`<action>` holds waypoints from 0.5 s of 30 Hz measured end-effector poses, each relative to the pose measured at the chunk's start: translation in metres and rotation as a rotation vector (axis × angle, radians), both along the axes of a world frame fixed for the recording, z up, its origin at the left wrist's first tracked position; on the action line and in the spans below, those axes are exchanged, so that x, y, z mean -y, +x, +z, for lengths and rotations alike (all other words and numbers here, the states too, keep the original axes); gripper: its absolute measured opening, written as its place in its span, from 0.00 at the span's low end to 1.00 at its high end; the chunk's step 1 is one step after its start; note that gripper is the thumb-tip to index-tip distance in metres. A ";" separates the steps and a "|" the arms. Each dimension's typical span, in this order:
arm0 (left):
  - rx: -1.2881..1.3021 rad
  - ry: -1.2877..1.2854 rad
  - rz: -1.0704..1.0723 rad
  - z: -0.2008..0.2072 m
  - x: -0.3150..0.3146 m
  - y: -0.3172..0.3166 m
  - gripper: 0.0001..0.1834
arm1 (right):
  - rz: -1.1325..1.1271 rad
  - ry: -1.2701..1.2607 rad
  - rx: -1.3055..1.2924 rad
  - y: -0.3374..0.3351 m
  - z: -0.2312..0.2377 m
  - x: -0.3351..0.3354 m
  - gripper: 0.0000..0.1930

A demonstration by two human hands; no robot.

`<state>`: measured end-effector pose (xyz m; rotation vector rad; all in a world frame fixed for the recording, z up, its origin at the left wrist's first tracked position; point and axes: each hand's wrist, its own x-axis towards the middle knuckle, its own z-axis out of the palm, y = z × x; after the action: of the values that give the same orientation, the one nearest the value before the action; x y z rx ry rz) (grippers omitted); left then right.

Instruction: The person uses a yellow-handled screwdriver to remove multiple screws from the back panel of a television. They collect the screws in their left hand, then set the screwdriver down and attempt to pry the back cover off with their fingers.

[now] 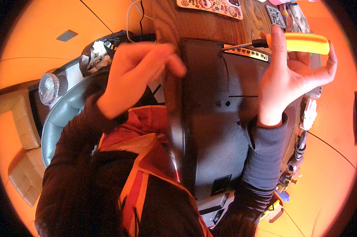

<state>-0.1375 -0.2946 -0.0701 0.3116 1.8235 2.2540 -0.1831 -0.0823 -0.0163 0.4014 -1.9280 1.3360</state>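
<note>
My right hand [283,79] holds a screwdriver [304,42] with a fat yellow handle, the thumb near its front and a finger at its butt end. The dark shaft points left over a large black casing [210,134], which looks like the back of a flat screen. Its tip appears beside the end of a pale metal strip with a row of sockets [247,52]; whether it touches cannot be made out. Over the casing's left edge my left hand [143,65] is raised, its fingers curled together and slightly blurred. Anything between them is hidden.
The casing lies on a dark wooden table [186,19]. Beyond it are a sticker-covered case [212,7] and a small tray of metal bits [276,16]. Tools and parts line the right edge. On the left stand a green chair [56,118] and a black-lined bin [95,55].
</note>
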 end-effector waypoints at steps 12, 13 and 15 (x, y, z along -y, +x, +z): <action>-0.376 -0.380 0.112 -0.023 -0.047 -0.067 0.10 | -0.079 0.099 -0.064 0.002 0.001 -0.010 0.38; -0.389 -0.408 0.182 -0.025 -0.048 -0.065 0.10 | -0.090 0.119 -0.064 0.001 0.001 -0.010 0.38; -0.403 -0.431 0.250 -0.027 -0.049 -0.057 0.10 | -0.063 0.091 -0.066 0.001 0.001 -0.011 0.37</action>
<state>-0.1943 -0.2455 -0.0970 0.5096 2.6238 1.9662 -0.1823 -0.0712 -0.0156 0.4204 -1.9356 1.1838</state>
